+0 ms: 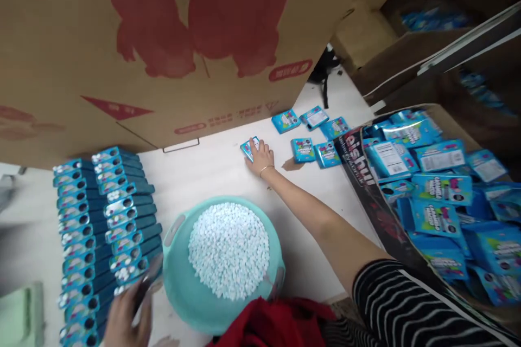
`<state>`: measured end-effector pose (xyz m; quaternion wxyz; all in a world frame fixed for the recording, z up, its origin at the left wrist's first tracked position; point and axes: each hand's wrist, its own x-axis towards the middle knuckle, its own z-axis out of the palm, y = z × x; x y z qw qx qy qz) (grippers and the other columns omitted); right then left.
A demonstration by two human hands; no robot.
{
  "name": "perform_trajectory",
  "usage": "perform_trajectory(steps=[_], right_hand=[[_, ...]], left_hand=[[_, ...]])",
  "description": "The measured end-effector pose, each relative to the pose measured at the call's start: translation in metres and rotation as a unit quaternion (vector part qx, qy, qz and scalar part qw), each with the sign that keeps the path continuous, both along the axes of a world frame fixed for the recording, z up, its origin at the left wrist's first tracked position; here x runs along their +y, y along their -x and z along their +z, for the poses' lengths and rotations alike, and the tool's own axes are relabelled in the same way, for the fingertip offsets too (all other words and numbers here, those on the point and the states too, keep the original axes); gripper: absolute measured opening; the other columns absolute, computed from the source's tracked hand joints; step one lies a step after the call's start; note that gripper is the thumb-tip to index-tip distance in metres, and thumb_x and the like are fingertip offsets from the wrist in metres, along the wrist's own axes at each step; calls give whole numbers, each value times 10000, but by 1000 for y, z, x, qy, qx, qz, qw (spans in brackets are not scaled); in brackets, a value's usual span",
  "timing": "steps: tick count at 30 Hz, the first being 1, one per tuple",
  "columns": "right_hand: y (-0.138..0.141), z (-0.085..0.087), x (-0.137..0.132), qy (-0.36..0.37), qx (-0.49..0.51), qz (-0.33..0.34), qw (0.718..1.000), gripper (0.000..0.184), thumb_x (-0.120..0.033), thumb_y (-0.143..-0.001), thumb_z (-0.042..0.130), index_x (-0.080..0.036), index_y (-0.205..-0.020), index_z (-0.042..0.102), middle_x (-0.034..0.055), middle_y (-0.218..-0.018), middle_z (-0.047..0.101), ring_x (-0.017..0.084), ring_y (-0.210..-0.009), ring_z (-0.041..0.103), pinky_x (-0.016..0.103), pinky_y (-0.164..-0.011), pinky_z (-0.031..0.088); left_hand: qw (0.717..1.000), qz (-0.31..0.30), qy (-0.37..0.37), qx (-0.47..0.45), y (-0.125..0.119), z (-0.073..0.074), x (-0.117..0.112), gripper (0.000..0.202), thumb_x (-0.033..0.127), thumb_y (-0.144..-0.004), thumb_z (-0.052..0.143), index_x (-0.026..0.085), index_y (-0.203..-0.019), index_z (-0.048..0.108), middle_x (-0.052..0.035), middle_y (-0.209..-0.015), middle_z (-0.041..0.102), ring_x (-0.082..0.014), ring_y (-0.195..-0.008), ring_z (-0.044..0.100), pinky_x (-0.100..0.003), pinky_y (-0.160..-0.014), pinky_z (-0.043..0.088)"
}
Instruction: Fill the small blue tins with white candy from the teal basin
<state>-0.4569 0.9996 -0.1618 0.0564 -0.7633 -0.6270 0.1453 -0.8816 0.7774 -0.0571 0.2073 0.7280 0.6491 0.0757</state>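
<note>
My right hand (261,157) reaches far forward over the white table, its fingers closed over a small blue candy packet (246,148) that lies flat. Several similar blue packets (303,149) lie just to the right of it. At the lower left, my left hand (129,312) is wrapped around a tool with a dark handle (141,290); its pale end is blurred, so its kind is unclear. Near that hand, blue packs (79,249) with round holes stand in two columns, some showing white candies. A turquoise basin (175,276) holds many small white candies (230,249).
A large cardboard box (228,92) with red print walls off the table's back. On the right, an open carton (358,173) is heaped with blue packets. More cartons with blue packets stand behind it. A pale green object (18,314) sits at the lower left.
</note>
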Motion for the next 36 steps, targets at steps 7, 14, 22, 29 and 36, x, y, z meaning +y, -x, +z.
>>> perform_trajectory(steps=[7, 14, 22, 29, 36], right_hand=[[-17, 16, -145, -66, 259, -72, 961, 682, -517, -726, 628, -179, -1299, 478, 189, -1382, 415, 341, -1256, 412, 527, -998, 390], [-86, 90, -250, 77, 696, -246, 670, 510, -612, -775, 489, -191, -1047, 582, 102, -909, 680, 267, -765, 665, 379, -556, 514], [-46, 161, -304, 273, 628, -75, 725, 449, -314, -550, 843, -180, -856, 543, -40, -744, 601, 117, -666, 564, 239, -627, 450], [-12, 181, -332, 135, 536, -19, 833, 391, -356, -696, 745, -211, -958, 494, -39, -798, 540, 120, -702, 512, 233, -645, 428], [-1, 158, -309, -89, 245, 34, 965, 275, -169, -781, 552, -212, -1053, 546, 53, -980, 525, 197, -857, 561, 308, -742, 471]], left_hand=[[992, -103, 41, 55, -115, -38, 47, 348, 204, -915, 330, 126, -1190, 528, -158, -1027, 599, -275, -978, 572, -440, -895, 482], [983, -173, 50, 30, -140, -67, 35, 371, 99, -885, 347, 154, -1189, 553, -150, -1162, 565, -276, -1059, 485, -443, -939, 426], [981, -172, 58, -71, -189, -86, -11, 493, -28, -689, 432, 179, -1114, 570, -99, -1097, 581, -233, -1046, 538, -406, -947, 464], [971, -175, 59, -154, -174, -53, -21, 345, 112, -786, 470, 168, -1124, 512, -83, -1095, 590, -198, -1029, 573, -354, -918, 481], [957, -219, 27, -190, -148, 32, -11, 216, 275, -898, 488, 185, -1093, 508, -68, -998, 584, -184, -930, 569, -339, -843, 469]])
